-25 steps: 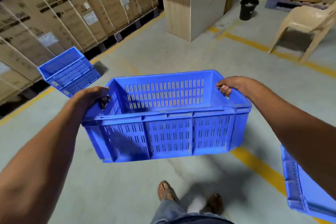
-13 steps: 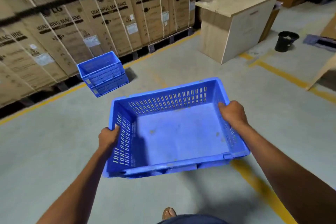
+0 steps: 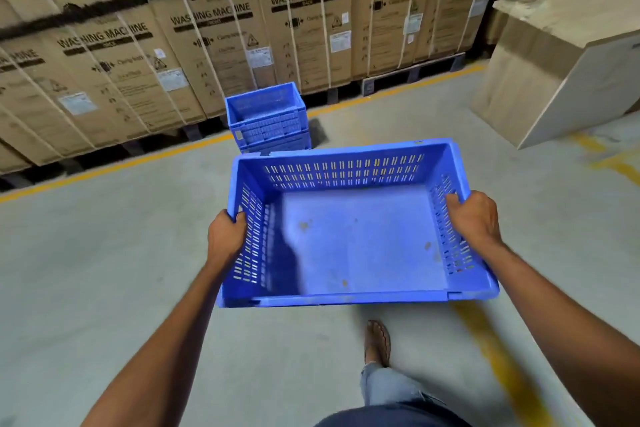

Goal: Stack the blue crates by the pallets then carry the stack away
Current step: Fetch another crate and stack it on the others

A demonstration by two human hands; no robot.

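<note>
Cardboard washing-machine cartons (image 3: 242, 45) fill the far side, standing on dark pallets (image 3: 415, 74) behind a yellow floor line (image 3: 104, 168). On the grey concrete floor (image 3: 86, 270) in front of that line sits the blue crate stack (image 3: 268, 118), which looks like two crates nested, though blur makes the count unsure.

The carried crate (image 3: 346, 239) is held in the air at about waist height, empty and mouth up, with its long axis running side to side across the person. The left hand (image 3: 225, 239) grips the left short wall with its fingers (image 3: 239, 218) curled over the rim. The right hand (image 3: 474, 222) grips the right short wall the same way, clamped over the edge.

What the coming move turns on, as I judge it, is this: the stack lies straight ahead and a little to the left, just past the crate's far rim as seen from above. That puts it nearer the left hand than the right. The crate probably has to travel forward and slightly left, then come down squarely so its base seats inside the top rim.
</note>
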